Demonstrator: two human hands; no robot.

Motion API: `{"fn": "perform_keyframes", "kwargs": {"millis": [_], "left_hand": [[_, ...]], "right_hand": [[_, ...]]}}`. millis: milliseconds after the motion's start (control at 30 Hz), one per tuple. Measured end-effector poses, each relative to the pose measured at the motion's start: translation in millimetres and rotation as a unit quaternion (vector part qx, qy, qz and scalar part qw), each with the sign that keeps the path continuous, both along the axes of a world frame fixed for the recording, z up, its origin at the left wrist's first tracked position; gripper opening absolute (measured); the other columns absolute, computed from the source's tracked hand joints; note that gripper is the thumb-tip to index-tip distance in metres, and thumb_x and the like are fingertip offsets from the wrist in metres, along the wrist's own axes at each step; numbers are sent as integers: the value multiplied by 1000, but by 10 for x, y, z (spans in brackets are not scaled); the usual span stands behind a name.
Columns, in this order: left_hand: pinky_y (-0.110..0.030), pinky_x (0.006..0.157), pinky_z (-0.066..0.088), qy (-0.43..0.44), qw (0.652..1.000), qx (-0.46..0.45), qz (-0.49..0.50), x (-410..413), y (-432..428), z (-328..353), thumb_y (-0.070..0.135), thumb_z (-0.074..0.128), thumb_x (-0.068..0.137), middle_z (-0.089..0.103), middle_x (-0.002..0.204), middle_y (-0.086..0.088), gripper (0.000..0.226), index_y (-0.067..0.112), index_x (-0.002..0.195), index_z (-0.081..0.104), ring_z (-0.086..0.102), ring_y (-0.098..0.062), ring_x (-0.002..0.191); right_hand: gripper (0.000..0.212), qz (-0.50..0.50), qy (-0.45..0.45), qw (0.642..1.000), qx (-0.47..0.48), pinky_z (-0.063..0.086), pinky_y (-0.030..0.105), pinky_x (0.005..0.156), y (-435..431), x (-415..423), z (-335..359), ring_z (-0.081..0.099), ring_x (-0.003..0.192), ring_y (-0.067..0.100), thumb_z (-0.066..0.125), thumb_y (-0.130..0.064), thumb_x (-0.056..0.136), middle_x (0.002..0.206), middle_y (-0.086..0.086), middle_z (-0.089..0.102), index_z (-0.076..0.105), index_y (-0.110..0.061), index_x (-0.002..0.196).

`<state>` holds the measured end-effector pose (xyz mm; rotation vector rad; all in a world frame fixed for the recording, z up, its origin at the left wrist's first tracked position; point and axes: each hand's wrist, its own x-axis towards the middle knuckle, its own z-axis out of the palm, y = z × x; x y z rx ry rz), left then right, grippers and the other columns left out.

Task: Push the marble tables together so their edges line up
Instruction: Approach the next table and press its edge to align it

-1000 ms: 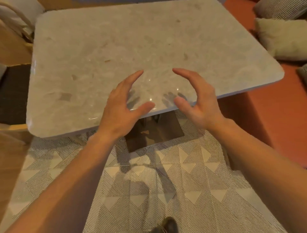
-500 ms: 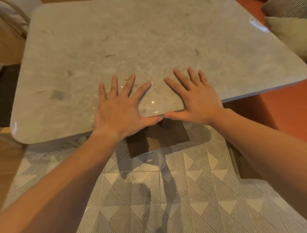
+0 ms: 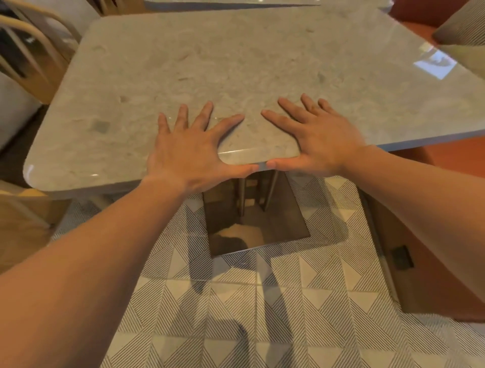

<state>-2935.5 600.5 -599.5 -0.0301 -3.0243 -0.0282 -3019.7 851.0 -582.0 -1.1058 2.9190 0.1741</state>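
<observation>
A pale grey marble table (image 3: 236,60) with rounded corners fills the upper half of the head view. My left hand (image 3: 191,149) lies flat on its near edge with fingers spread and straight, thumb along the rim. My right hand (image 3: 317,136) lies flat beside it, fingers spread, thumb on the rim, the two thumb tips almost touching. A second marble table (image 3: 231,3) shows as a thin strip at the top, with a dark gap between its edge and the near table's far edge.
The table's shiny metal base plate (image 3: 257,226) sits on patterned tile floor (image 3: 262,315) below my hands. Wooden chairs (image 3: 34,52) stand at the left. An orange bench (image 3: 446,262) with cushions (image 3: 462,29) runs along the right.
My hands dropped from hovering with curled fingers to lying flat on the near edge. The view has shifted, and the second table's edge now shows at the top.
</observation>
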Motion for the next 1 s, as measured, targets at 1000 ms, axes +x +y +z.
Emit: {"fn": "perform_keyframes", "kwargs": {"millis": [1000], "left_hand": [[-65, 130, 17, -23, 999, -5, -23, -306, -351, 98, 114, 21, 56, 14, 181, 6, 114, 68, 159, 3, 16, -38, 167]], "right_hand": [[128, -25, 30, 999, -24, 13, 59, 132, -316, -195, -74, 15, 165, 41, -7, -110, 58, 181, 0, 12, 2, -47, 168]]}}
